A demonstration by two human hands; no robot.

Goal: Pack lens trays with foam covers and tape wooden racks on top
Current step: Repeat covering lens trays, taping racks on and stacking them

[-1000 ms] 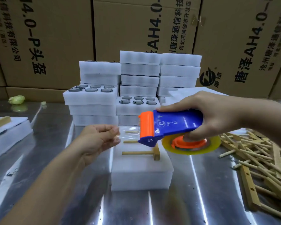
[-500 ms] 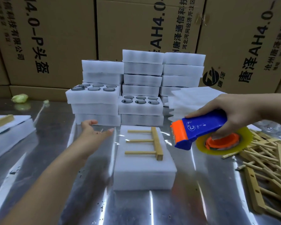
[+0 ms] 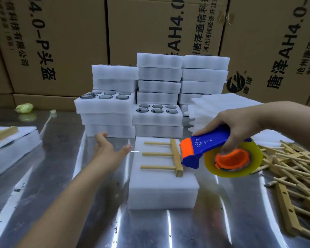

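Far wall is all brown cartons (image 3: pixel 61 42), stacked w/ printed text. Below them is the shiny metal table (image 3: pixel 213 221) I work on. At its far side stand stacks of white foam lens trays (image 3: pixel 159 74), two w/ the top tray open and dark lenses showing. On the right lie a loose pile of wooden racks (image 3: pixel 293 167) and, farther back, a fan of thin foam covers (image 3: pixel 222 106). Far left sits another foam pack (image 3: pixel 13 145).

Centre, near me: the covered tray (image 3: pixel 161 192), closed up as a plain white block. The wooden rack (image 3: pixel 175 156) lies flat on its far half, pegs pointing left.

My right hand (image 3: pixel 240 126) grips the blue tape dispenser (image 3: pixel 209 144), fingers curled round body and roll. The orange nose sits just at the rack's crossbar, right side.

My left hand (image 3: pixel 107 151) is spread flat, nothing in it that I can see, just left of the block, thumb tip near its far-left edge.

Step in hand, I reckon: taping this rack down. Clear tape, so can't tell if a strip is on yet. Next move prob. needs the left hand to steady the block or rack while I draw tape across the pegs and down both sides, w/o nudging the rack askew.
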